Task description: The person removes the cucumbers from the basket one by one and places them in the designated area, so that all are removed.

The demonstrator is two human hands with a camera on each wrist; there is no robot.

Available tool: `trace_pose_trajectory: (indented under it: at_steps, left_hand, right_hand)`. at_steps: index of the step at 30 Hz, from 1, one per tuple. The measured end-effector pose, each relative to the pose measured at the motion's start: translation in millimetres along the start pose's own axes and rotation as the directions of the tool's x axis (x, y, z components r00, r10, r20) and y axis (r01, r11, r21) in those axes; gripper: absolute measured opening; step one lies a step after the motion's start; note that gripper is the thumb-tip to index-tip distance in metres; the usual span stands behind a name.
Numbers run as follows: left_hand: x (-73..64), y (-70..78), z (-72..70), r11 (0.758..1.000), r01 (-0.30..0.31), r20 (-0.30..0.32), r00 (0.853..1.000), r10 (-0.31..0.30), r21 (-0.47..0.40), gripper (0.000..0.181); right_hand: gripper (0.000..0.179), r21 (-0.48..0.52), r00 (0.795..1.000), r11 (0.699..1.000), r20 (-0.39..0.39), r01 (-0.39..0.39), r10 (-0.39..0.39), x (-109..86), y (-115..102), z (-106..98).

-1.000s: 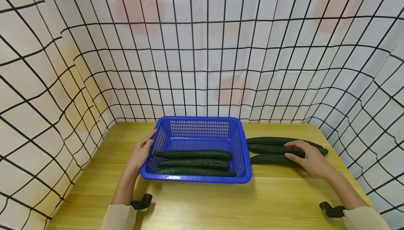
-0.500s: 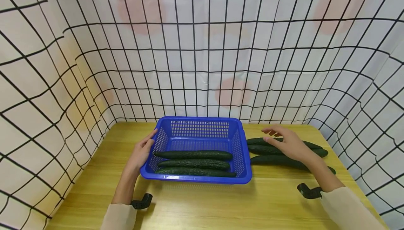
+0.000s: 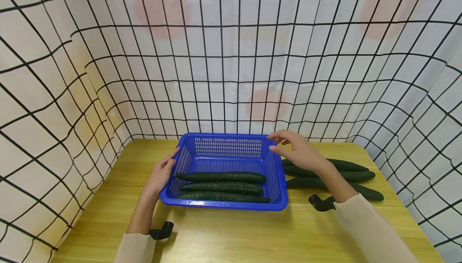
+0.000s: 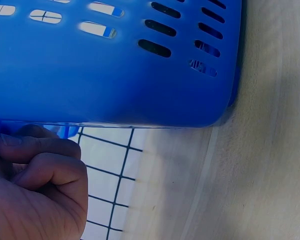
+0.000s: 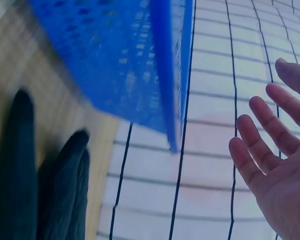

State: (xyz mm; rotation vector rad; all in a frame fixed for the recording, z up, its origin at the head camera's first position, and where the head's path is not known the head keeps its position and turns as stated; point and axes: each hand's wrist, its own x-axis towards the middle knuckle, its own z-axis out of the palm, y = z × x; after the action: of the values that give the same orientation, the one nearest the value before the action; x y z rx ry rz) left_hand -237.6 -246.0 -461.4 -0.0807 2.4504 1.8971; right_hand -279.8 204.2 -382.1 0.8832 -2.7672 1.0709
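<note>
A blue plastic basket (image 3: 223,204) with slotted walls stands on the table. Three dark green cucumbers (image 3: 221,177) lie side by side across its near half. At the basket's left side, my left hand (image 3: 161,176) grips the rim; the left wrist view shows that hand (image 4: 45,185) with curled fingers just under the rim. My right hand (image 3: 300,151) hovers by the back right corner, fingers spread and nothing in them, as the right wrist view of the hand (image 5: 282,165) confirms. Three more cucumbers (image 3: 366,191) lie right of the basket, partly hidden under the right forearm.
The wooden table (image 3: 231,235) carries everything. White sheeting with a black grid (image 3: 216,66) encloses the back and both sides, close behind the basket. Black wrist mounts (image 3: 322,203) stick out from both sleeves.
My right hand has moved left from over the loose cucumbers to the basket's back right corner, staying without a thing in it. Left hand, basket and cucumbers have kept their places.
</note>
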Motion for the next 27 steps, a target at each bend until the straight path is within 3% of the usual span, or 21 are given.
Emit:
trace_pose_trajectory:
  at_steps: [7, 16, 27]
  left_hand:
    - [0.6, -1.4, 0.1, 1.0, 0.006, 0.004, 1.0, -0.006, 0.002, 0.049]
    - [-0.1, 0.9, 0.5, 1.0, 0.001, -0.005, 1.0, -0.002, -0.011, 0.049]
    - [1.4, -2.4, -0.1, 1.0, 0.002, -0.013, 1.0, -0.002, 0.001, 0.049]
  right_hand:
    - [0.04, 0.059, 0.998, 0.996, 0.01, 0.068, -0.069, 26.6, -21.2, 14.5]
    - [0.037, 0.098, 0.996, 0.992, 0.035, 0.077, -0.08, 54.4, -37.0, 31.6]
    - [0.045, 0.095, 0.984, 0.992, 0.152, 0.082, -0.096, 74.5, -43.5, 65.3]
